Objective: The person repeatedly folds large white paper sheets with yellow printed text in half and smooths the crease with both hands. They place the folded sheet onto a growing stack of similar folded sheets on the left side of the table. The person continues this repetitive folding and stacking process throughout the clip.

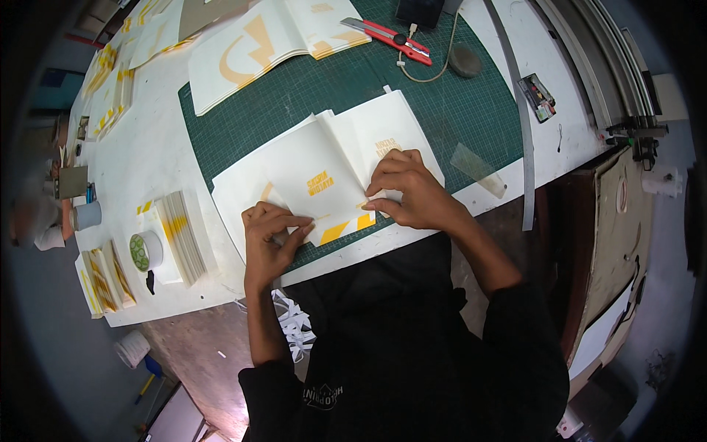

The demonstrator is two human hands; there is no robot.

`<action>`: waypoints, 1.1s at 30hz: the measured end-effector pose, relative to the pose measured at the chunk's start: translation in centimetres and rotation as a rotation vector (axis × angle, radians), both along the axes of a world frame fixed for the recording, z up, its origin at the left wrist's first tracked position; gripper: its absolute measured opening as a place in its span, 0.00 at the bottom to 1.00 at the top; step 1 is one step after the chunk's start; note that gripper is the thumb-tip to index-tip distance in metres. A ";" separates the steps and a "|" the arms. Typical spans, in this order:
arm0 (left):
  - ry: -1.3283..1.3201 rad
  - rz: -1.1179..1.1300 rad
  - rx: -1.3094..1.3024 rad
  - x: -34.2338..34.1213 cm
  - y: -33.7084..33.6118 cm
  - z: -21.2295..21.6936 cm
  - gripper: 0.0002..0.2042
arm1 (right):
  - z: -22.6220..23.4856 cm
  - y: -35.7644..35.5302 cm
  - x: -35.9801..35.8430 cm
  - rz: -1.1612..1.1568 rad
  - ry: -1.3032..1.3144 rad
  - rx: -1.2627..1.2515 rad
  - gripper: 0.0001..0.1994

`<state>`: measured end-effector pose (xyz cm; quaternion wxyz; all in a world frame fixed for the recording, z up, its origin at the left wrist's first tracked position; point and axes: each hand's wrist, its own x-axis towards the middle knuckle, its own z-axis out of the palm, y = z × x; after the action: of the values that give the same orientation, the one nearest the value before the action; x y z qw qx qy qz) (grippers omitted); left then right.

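Observation:
White printed paper sheets (276,173) with yellow lettering and a yellow striped corner lie spread, with a fold, across the near edge of the green cutting mat (243,121). At the near left edge of the paper my left hand (274,237) is closed, thumb and fingers pinching the sheet. My right hand (407,190) pinches the near edge further right, by the fold, its fingers curled with the thumb beneath. The fingertips partly hide the edges they grip. Beyond them, a red utility knife (390,38) with its blade out rests on the mat.
More printed sheets (258,44) lie at the back. Stacks of folded paper (180,236) and a white round container (146,250) with green contents stand at left. A clear plastic strip (477,169), a grey disc (465,60) and a long metal ruler (527,147) are at right.

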<state>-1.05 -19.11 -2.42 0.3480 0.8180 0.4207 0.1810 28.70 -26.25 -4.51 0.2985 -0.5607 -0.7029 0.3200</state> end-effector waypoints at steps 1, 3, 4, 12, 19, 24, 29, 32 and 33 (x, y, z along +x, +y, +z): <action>0.001 0.004 -0.006 0.0 0.0 0.0 0.08 | 0.1 0.0 0.0 0.006 0.000 -0.004 0.08; -0.001 0.011 -0.011 0.1 0.0 0.0 0.08 | 0.3 0.1 0.1 0.015 0.002 -0.015 0.09; -0.004 0.014 -0.011 0.1 -0.1 0.0 0.08 | 0.4 0.0 0.1 0.019 0.004 -0.021 0.10; -0.007 -0.001 0.006 0.1 -0.1 0.2 0.08 | 0.8 -0.2 0.0 0.008 -0.044 -0.005 0.15; 0.003 -0.014 0.043 0.0 -0.1 -0.1 0.09 | 0.8 -0.3 -0.1 0.033 -0.104 -0.034 0.12; -0.007 -0.007 0.052 0.0 -0.2 -0.3 0.09 | 1.2 -0.5 0.1 0.020 -0.087 -0.047 0.10; -0.010 -0.003 0.056 0.0 -0.2 -0.4 0.10 | 0.7 -1.1 1.4 -0.050 0.033 -0.050 0.09; -0.004 -0.015 0.056 -0.1 -0.1 -0.6 0.10 | 0.9 -1.1 1.2 -0.046 0.052 0.006 0.09; -0.001 -0.012 0.050 -0.1 -0.1 -0.5 0.10 | 0.9 -1.0 1.2 -0.040 0.049 -0.010 0.08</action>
<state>-1.19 -19.23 -2.96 0.3286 0.8289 0.4109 0.1900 29.91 -27.27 -3.62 0.3190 -0.5681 -0.6825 0.3313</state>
